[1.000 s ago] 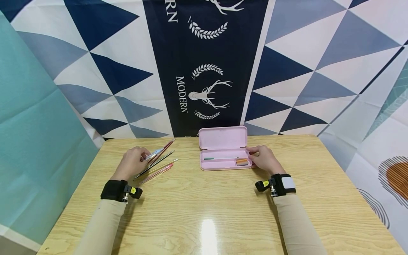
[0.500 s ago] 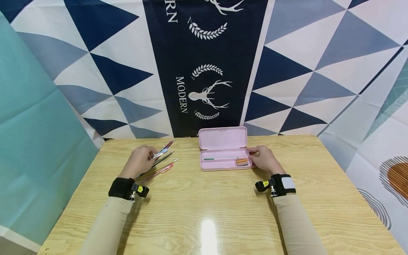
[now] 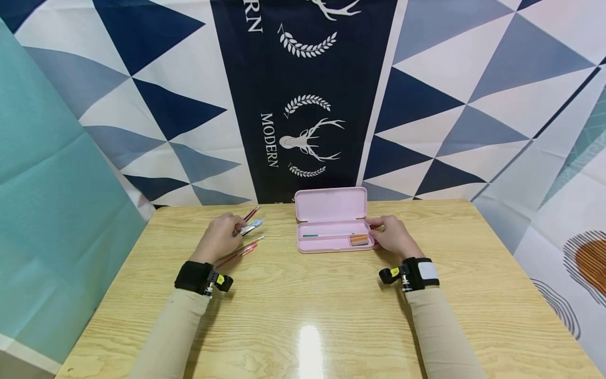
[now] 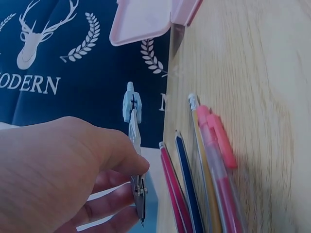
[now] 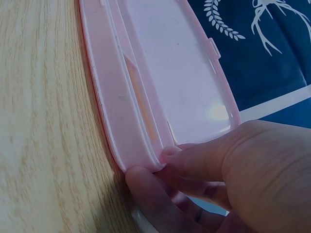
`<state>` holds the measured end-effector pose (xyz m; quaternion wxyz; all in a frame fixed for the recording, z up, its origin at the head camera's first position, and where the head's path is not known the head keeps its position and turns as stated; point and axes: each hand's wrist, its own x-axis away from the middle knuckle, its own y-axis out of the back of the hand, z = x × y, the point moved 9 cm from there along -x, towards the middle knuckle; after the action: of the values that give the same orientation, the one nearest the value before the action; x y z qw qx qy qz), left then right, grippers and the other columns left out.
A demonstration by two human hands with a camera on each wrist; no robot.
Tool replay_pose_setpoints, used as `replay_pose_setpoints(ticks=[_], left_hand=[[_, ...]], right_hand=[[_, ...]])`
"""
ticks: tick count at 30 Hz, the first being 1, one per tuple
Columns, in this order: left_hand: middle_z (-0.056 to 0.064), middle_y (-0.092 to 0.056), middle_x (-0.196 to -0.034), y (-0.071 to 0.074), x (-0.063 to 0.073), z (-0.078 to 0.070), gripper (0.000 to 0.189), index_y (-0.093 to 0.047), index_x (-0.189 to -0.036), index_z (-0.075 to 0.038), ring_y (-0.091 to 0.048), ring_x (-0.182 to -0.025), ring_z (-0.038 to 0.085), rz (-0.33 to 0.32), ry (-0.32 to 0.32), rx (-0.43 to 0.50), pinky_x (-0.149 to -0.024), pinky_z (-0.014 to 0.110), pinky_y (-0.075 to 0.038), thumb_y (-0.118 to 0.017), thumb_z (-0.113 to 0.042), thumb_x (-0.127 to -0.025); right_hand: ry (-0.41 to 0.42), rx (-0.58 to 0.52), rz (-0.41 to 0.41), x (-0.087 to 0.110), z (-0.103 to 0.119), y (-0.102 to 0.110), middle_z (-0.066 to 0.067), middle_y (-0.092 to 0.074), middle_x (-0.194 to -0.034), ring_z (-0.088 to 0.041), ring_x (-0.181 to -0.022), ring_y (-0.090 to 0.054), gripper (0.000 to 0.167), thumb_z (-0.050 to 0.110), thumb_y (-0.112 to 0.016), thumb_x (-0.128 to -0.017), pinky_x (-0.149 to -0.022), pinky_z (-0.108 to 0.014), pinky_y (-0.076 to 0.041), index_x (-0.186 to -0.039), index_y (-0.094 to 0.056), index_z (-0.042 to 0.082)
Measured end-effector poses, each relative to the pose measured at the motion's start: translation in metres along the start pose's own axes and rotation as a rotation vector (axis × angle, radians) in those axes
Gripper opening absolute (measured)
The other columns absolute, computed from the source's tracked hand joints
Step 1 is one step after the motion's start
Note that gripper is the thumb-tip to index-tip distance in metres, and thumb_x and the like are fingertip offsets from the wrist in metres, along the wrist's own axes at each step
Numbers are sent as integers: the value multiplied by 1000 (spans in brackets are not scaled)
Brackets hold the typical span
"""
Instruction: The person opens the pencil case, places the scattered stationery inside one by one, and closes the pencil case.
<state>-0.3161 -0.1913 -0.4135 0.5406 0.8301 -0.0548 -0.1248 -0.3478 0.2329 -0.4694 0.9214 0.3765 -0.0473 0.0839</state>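
Note:
My left hand pinches a drawing compass between thumb and fingers. The compass has a pale blue head and metal legs, with its legs together and its point downward in the left wrist view. Beside that hand lie red pencils, a dark blue pencil, a yellow pencil and a pink pen. With thumb and fingers, my right hand grips the right end of an open pink pencil case. Inside the case are a thin green-ended stick and an orange-and-grey block in a small compartment.
The wooden table reaches back to a patterned cloth hung close behind the pencil case. A teal cloth hangs along the left side. Each wrist wears a black band with a small camera.
My left hand has moved right and slightly away from me, carrying the compass over the pencils toward the pencil case. The right hand and the case have stayed in place.

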Motion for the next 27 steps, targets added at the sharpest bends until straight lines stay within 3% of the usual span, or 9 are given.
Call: replay_pose_setpoints(ticks=[4, 5, 10, 11, 12, 21, 22, 24, 27], left_hand=[[16, -70, -102, -2, -2, -5, 27, -82, -119, 2, -59, -85, 25, -3, -19, 11, -79, 39, -51, -71, 5, -95], [13, -71, -102, -9, -7, 3, 24, -82, -119, 0, -58, -86, 22, -20, -51, 24, -80, 37, -51, -71, 1, -98], [13, -73, -99, -11, -8, -6, 20, -83, -114, 0, -61, -84, 22, -47, -112, 4, -80, 40, -54, -72, 1, -97], [13, -73, -99, -13, -9, -7, 19, -84, -114, 0, -63, -85, 23, -48, -118, -2, -81, 41, -56, -73, 0, -98], [16, -74, -99, -7, -5, -19, 20, -83, -112, 2, -65, -85, 26, -37, -101, -22, -81, 45, -57, -74, 4, -95], [17, -79, -110, -22, -7, -31, 19, -83, -115, 0, -73, -102, 31, -8, -130, -43, -92, 49, -62, -76, 2, -98], [15, -79, -111, -32, -14, -23, 18, -83, -116, -2, -74, -104, 30, -22, -168, -33, -94, 47, -62, -75, -2, -100], [15, -79, -110, -36, -16, -24, 19, -83, -116, -1, -75, -104, 32, -30, -203, -35, -94, 49, -63, -75, -1, -98], [13, -78, -108, -53, -25, -12, 19, -83, -114, -4, -74, -101, 31, -56, -256, -43, -91, 48, -63, -75, -2, -97]], right_hand=[[11, 8, 1, 1, 1, 1, -35, -67, -145, -11, -69, -66, 44, 5, -62, -112, -63, -21, -57, -156, -63, -1], [10, 8, 2, 1, 1, 1, -35, -67, -145, -11, -69, -66, 44, 5, -62, -112, -63, -21, -57, -156, -63, -1], [-6, 0, 0, 1, 0, 1, -34, -67, -145, -12, -72, -66, 43, 5, -62, -113, -64, -21, -57, -155, -63, -1], [-7, -1, 1, 1, 0, 1, -34, -67, -145, -12, -72, -66, 43, 5, -62, -113, -64, -21, -57, -155, -63, -1], [-6, -1, 0, 1, 0, 1, -34, -67, -144, -12, -72, -67, 43, 5, -62, -113, -64, -21, -57, -155, -64, -1], [10, 4, -6, -1, 1, 0, -34, -68, -145, -11, -70, -66, 43, 4, -62, -112, -63, -20, -57, -155, -64, -1], [9, 4, -5, -2, 1, 0, -34, -67, -145, -11, -70, -66, 43, 5, -62, -112, -63, -20, -57, -155, -64, -1], [7, 4, -3, -1, 1, 0, -34, -67, -145, -11, -70, -66, 43, 5, -62, -112, -63, -21, -57, -155, -64, -1], [5, 7, -2, 0, 1, 1, -35, -66, -146, -12, -71, -66, 43, 5, -63, -112, -63, -21, -56, -155, -64, -1]])
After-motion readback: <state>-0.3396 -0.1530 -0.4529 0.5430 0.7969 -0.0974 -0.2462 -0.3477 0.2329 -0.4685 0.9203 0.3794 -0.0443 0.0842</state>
